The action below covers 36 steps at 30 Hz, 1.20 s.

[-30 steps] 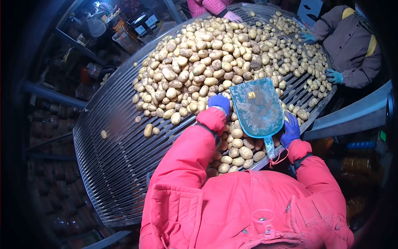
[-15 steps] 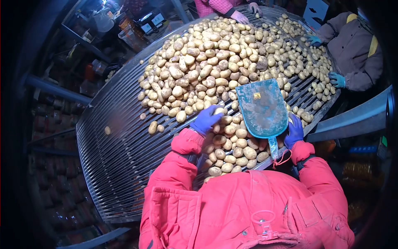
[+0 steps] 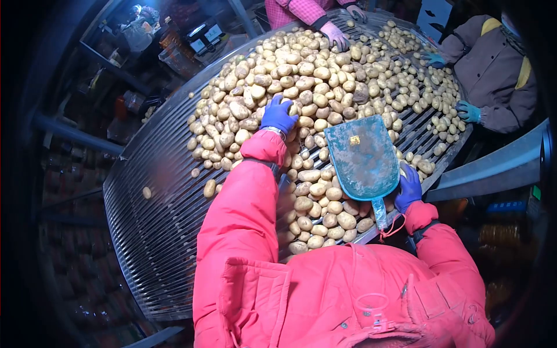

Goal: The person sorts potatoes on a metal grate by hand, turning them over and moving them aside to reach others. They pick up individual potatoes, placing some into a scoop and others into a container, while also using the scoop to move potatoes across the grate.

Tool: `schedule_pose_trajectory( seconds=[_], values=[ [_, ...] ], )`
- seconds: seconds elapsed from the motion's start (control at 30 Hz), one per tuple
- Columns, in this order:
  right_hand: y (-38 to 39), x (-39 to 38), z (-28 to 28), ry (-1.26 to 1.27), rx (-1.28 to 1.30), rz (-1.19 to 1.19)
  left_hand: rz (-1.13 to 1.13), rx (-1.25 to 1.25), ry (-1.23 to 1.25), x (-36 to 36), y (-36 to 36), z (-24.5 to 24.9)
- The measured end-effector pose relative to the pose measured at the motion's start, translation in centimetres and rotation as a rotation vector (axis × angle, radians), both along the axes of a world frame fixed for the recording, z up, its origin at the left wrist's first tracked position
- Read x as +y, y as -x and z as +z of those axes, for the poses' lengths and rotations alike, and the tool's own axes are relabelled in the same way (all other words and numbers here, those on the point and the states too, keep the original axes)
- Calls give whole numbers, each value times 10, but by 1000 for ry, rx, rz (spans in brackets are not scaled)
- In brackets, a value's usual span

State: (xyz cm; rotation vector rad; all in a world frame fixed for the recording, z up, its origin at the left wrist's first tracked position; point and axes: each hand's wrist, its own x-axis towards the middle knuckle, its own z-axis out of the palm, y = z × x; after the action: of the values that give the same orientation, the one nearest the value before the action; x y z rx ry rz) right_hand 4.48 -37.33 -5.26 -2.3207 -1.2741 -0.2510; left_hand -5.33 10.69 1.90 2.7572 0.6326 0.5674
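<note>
My left hand (image 3: 279, 115), in a blue glove, rests on the big potato heap (image 3: 249, 87) with its fingers spread over several potatoes. At the right, my right hand (image 3: 409, 188), also blue-gloved, is curled beside the scoop's edge. A pale potato (image 3: 402, 171) shows at its fingers, mostly hidden. Between my hands lies a worn teal scoop (image 3: 364, 159), its short handle pointing toward me with a red cord loop. Loose potatoes (image 3: 318, 217) lie on the slats between my left sleeve and the scoop.
A slatted metal sorting table (image 3: 156, 232) carries the potatoes. Across it, a person's pink-gloved hand (image 3: 335, 36) touches the heap. At right, another person's teal-gloved hand (image 3: 469, 112) rests near smaller potatoes. A metal beam (image 3: 493, 168) runs along the right side.
My left hand has moved up and away from me, from the near potatoes onto the heap. The far person's pink-gloved hand has come down to the heap. My right hand stays beside the scoop.
</note>
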Motion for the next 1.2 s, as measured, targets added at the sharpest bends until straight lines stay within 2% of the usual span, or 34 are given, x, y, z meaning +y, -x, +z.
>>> schedule_pose_trajectory(
  seconds=[0.17,0.27,0.3,0.4,0.47,0.5,0.53,0.6,0.7,0.8,0.83,0.97,1.1,1.2],
  values=[
    [-1,1,1,11,-16,-10,102,224,108,-14,-2,8],
    [2,3,3,9,-16,-19,-48,164,231,-19,10,-6],
    [2,2,2,7,-18,-11,-65,144,168,-24,13,-16],
    [3,6,5,8,-18,-12,-136,311,415,-71,30,-8],
    [3,6,6,9,-11,-19,-202,272,167,-91,36,-24],
    [3,6,6,3,-10,-15,-204,147,154,-96,37,-42],
    [3,6,6,-2,-8,-10,-201,167,278,-103,43,-39],
    [2,5,5,-1,-7,-5,-304,91,312,-107,53,-45],
    [2,5,7,12,-7,-7,-347,-30,847,-102,68,-34],
    [3,5,7,10,-12,-6,-194,-160,1628,-91,82,-22],
    [3,4,6,11,-15,-7,-156,-226,1790,-91,91,4],
    [1,5,6,-6,-29,2,-122,-775,2135,-74,100,-10],
    [2,5,6,-14,-36,3,-225,-969,2423,-69,104,-17],
    [2,5,7,-18,-29,6,-206,-951,2322,-81,107,1]
  ],
)
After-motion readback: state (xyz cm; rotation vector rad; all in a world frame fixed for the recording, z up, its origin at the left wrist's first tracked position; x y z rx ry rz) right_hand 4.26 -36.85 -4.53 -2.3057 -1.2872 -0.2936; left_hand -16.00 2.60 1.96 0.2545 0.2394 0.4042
